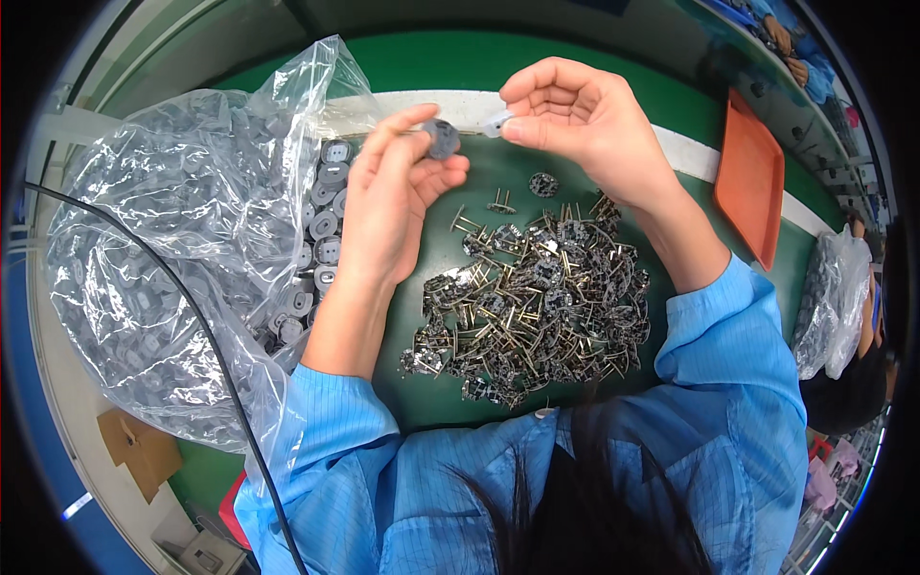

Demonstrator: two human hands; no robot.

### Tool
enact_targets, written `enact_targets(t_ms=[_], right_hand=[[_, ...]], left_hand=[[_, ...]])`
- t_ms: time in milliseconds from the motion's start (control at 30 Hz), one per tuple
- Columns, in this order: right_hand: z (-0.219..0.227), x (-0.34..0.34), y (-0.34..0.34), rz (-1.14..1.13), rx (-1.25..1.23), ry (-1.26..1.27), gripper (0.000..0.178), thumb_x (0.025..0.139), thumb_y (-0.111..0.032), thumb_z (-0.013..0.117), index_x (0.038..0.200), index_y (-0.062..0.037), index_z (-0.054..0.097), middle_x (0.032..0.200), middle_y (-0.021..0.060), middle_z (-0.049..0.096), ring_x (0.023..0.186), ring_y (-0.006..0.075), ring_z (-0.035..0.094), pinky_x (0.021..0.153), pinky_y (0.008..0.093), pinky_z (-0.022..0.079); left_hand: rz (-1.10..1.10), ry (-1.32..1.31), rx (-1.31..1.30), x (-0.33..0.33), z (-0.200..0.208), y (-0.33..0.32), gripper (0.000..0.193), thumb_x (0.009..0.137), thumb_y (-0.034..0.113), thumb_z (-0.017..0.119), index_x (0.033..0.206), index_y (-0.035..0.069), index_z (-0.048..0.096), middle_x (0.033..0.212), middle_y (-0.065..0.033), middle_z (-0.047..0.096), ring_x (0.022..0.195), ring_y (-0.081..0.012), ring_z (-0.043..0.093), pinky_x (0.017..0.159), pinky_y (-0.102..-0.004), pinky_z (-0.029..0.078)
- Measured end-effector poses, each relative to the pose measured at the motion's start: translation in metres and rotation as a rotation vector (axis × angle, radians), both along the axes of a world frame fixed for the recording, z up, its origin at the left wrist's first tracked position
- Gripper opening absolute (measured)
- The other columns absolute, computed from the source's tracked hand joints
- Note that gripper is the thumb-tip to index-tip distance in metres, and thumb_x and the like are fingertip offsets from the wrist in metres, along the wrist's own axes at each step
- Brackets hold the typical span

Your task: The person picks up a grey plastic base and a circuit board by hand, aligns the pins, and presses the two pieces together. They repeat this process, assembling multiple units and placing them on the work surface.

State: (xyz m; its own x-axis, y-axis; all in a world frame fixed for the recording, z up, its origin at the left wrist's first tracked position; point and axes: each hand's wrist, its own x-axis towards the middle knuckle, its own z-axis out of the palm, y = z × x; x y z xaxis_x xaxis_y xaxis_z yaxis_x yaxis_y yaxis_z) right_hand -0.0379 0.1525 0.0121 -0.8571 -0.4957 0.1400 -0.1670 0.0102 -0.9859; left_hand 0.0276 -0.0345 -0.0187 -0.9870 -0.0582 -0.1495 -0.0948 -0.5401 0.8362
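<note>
My left hand [388, 196] is closed, pinching a round dark grey disc [443, 140] between thumb and fingers. Opposite it, my right hand [594, 125] grips a small whitish translucent piece [495, 124] by its end; its exact kind is too small to tell. The two parts are held apart, above the far side of the green work surface [407, 393]. Below my hands lies a heap of small round circuit boards with metal pins [546, 297]. One round board [543, 184] lies loose just beyond the heap. Several grey round plastic housings [327, 226] sit left of my left forearm.
A large clear plastic bag [172, 201] full of grey housings fills the left side, with a black cable [182, 287] across it. An orange tray [750, 182] stands at the right. Beyond it are another plastic bag [832, 302] and another person's hands [781, 43]. Cardboard [139, 452] is at lower left.
</note>
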Motion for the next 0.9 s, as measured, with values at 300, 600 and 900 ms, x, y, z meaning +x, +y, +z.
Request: enact_targets(t_ms=[300, 600, 900], right_hand=[[-0.007, 0.010, -0.006, 0.034, -0.066, -0.016, 0.023, 0.081, -0.005, 0.070, 0.101, 0.0031, 0.063, 0.087, 0.0067, 0.065, 0.079, 0.0097, 0.063, 0.075, 0.0237, 0.052], [-0.011, -0.004, 0.000, 0.058, -0.073, -0.284, 0.017, 0.082, -0.011, 0.070, 0.094, 0.0019, 0.067, 0.084, 0.0066, 0.067, 0.071, 0.0094, 0.063, 0.058, 0.0204, 0.045], [-0.003, 0.018, -0.009, 0.023, 0.108, -0.033, 0.013, 0.080, -0.008, 0.071, 0.088, 0.0020, 0.067, 0.081, 0.0066, 0.068, 0.076, 0.0085, 0.065, 0.070, 0.0213, 0.052]], left_hand=[[-0.211, 0.023, -0.126, 0.007, 0.002, 0.007, 0.020, 0.094, 0.018, 0.057, 0.102, 0.000, 0.061, 0.095, -0.0084, 0.064, 0.077, -0.0127, 0.063, 0.070, -0.0237, 0.052], [-0.200, -0.082, -0.074, 0.006, 0.006, 0.008, 0.042, 0.100, 0.036, 0.042, 0.109, -0.002, 0.058, 0.097, -0.0135, 0.066, 0.077, -0.0143, 0.063, 0.073, -0.0259, 0.053], [-0.065, -0.217, 0.013, 0.006, 0.017, 0.017, 0.048, 0.102, 0.035, 0.037, 0.113, -0.009, 0.053, 0.095, -0.0169, 0.064, 0.082, -0.0195, 0.064, 0.080, -0.0301, 0.054]])
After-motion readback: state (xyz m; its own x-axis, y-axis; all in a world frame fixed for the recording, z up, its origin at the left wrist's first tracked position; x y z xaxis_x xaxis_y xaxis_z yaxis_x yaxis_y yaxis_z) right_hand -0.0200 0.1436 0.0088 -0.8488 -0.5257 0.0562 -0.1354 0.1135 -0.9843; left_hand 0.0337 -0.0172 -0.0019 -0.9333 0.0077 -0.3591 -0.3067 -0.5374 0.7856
